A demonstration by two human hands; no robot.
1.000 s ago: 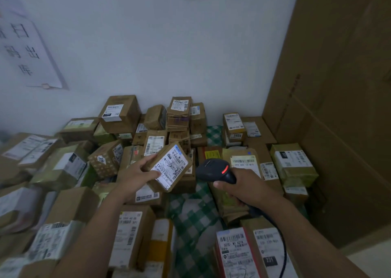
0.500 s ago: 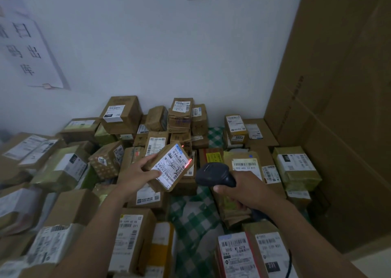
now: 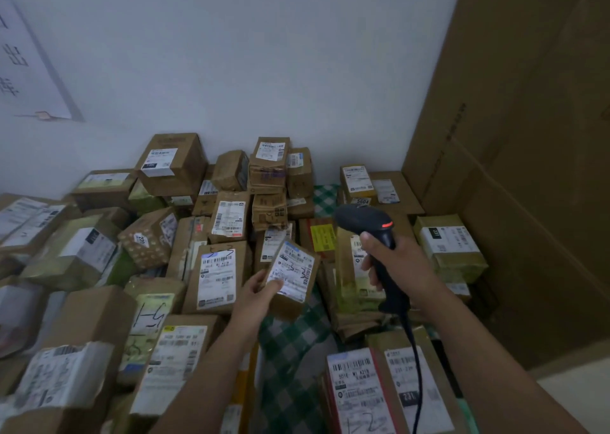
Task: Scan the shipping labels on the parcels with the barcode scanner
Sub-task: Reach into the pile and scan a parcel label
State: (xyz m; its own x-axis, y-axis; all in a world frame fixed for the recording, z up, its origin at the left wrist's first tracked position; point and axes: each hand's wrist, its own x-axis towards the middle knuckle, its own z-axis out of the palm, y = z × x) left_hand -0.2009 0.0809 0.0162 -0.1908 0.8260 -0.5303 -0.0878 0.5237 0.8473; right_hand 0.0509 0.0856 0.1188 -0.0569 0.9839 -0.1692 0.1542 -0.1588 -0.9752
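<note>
A white wall (image 3: 231,70) is closing off the corner of a room where a paper notice (image 3: 29,70) is hanging at far left and brown parcels (image 3: 171,169) are lying heaped over a green checked cloth (image 3: 297,344). Left of centre, a person's left hand (image 3: 254,298) is holding a small parcel (image 3: 287,305) above the heap. Its grip is pinching the box's lower left corner, the thumb lying on the white shipping label (image 3: 292,273), which is facing up. Just to the right, the right hand (image 3: 392,265) is holding a black barcode scanner (image 3: 366,222) upright, the grip curling round the handle. The scanner's head is standing apart from the parcel, a red light glowing on its side. Its dark cable (image 3: 418,377) is trailing down over labelled parcels in the foreground. At far right, tall cardboard sheets (image 3: 528,169) are standing against the wall.
</note>
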